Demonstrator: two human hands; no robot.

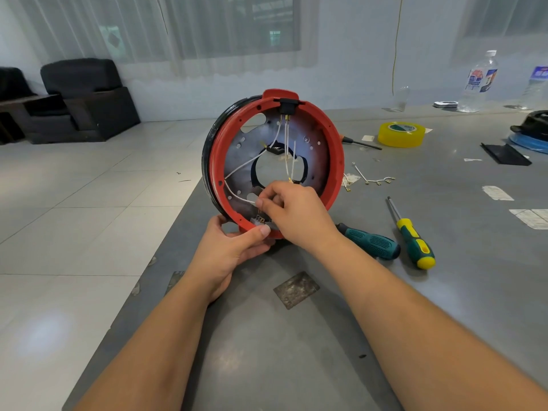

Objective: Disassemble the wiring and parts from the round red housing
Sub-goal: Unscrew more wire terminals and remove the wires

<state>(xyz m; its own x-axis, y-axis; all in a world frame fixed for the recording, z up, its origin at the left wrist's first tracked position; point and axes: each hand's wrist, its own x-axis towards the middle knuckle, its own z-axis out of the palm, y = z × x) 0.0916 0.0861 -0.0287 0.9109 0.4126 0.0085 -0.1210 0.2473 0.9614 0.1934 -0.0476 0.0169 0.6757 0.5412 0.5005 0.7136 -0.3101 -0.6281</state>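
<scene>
Housing (332, 173) rim gripped by left hand (231, 247); right hand (293, 215) pinches wire (237, 197), fingertips hidden.

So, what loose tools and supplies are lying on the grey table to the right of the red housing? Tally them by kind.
Screwdrivers: 3 (teal-handled, yellow-and-green-handled, thin black-shafted)
Yellow tape rolls: 1
Clear plastic bottles: 2
Total: 6

Round red housing (332, 137) stands on edge on table; white wires (252, 161) cross inside.
</scene>
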